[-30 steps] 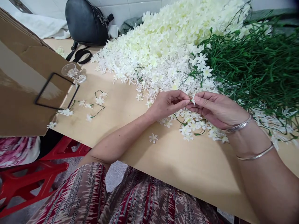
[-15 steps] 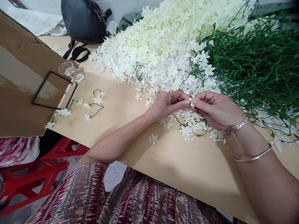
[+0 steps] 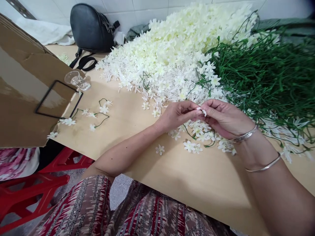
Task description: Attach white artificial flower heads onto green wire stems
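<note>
While white flowers point(image 3: 159, 49) heap up beyond the fingers point(image 3: 213, 113), green stems point(image 3: 265, 72) pile to their far right. Left hand point(image 3: 176, 115) and right hand point(image 3: 225, 118) nearly meet, fingers pinched narrow. One loose flower point(image 3: 159, 149) lies nearer than the fingertips, to the left. Small white blossom point(image 3: 204, 112) sits between the fingertips, pinched by both hands, partly hidden.

I can see a pale tan counter point(image 3: 182, 172) with a big heap of white flowers point(image 3: 169, 49) spread across its far side and a tangle of green stems point(image 3: 265, 72) to the right. A black bag point(image 3: 91, 29) sits far left, a clear cup point(image 3: 78, 81) nearer, then flowered sprigs point(image 3: 104, 109); one lone blossom point(image 3: 160, 149) lies at the near middle.
</note>
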Motion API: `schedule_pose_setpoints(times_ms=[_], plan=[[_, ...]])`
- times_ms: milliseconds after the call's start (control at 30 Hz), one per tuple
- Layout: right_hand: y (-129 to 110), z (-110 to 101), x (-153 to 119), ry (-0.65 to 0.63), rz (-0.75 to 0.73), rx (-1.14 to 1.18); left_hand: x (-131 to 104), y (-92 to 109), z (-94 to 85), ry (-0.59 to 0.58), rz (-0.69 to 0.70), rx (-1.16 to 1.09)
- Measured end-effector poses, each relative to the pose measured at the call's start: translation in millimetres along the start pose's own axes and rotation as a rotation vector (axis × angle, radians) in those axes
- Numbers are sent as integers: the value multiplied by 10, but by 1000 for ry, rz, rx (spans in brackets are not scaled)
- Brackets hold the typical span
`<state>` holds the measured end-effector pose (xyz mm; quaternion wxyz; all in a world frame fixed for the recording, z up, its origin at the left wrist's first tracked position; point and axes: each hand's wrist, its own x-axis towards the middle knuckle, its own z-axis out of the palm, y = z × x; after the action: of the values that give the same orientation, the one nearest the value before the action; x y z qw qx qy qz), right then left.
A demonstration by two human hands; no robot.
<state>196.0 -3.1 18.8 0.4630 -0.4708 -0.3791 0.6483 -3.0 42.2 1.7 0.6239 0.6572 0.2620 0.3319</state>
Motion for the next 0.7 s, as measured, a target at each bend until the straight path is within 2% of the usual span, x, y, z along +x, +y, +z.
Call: schedule_pose_setpoints(times_ms=[133, 200, 367, 500, 600, 700], plan=[[23, -73, 19, 32, -63, 36, 37, -31, -18, 64, -10, -7], [40, -64, 19, 86, -179, 8, 44, -56, -47, 89, -24, 7], [104, 68, -1, 229, -524, -273, 57, -125, -96, 147, -26, -95], [114, 74, -27, 306, -596, -482, 48, -101, -97, 174, -22, -141], [103, -8, -32, 260, -640, -691, 28, -36, -108, 231, -6, -165], [121, -74, -21, 39, -694, -905, 9, 21, -133, 254, 12, -197]])
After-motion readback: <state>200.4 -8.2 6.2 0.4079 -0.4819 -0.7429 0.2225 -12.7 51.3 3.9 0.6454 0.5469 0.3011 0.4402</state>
